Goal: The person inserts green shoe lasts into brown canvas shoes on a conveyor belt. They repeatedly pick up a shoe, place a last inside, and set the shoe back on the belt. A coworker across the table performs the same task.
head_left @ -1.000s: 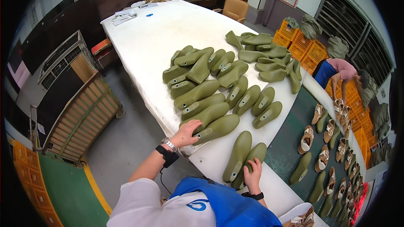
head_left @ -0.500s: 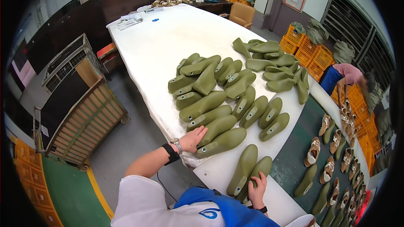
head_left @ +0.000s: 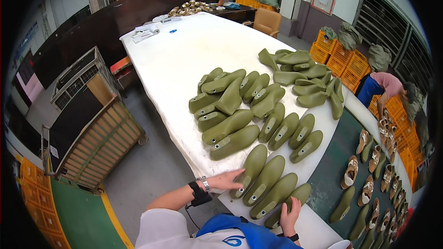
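At lower center, your part-open left hand (head_left: 225, 180) touches the leftmost green shoe mold (head_left: 254, 163) of four; your right hand (head_left: 290, 215) curls over the rightmost mold (head_left: 302, 192), its grip unclear.

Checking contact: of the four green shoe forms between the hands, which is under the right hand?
The rightmost smooth olive foot-shaped form: the right hand partly covers it; the other three lie to its left.

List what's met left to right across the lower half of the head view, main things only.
Orange crates → slatted cart → left hand → second from left of the four green shoe lasts near the hands → right hand → nearest green shoe last on the dark green surface.
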Available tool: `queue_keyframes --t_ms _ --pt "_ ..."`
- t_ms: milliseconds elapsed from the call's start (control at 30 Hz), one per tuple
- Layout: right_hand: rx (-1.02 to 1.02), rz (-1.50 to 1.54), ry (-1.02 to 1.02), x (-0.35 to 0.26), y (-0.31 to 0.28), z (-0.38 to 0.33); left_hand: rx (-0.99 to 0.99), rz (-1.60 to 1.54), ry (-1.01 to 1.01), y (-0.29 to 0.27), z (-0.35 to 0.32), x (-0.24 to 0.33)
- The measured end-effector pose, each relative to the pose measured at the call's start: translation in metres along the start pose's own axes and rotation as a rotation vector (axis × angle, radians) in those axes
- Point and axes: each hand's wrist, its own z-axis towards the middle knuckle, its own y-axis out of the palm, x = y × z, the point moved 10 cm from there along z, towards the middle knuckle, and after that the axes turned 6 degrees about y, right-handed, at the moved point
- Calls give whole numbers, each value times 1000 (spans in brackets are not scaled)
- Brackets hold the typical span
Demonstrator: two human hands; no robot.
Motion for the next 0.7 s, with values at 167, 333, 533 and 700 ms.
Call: queue_keyframes --t_ms 167,333,533,700 --pt "-10 -19 9 4 2 0 465 541 63 -131 15 -26" --pt "6 -18 4 8 4 -1 260 705 -298 -150 31 -98" --pt "16 1 -6 8 4 0 328 352 -480 -169 41 -127" --pt "21 20 1 7 5 0 347 306 -517 -161 51 -120"
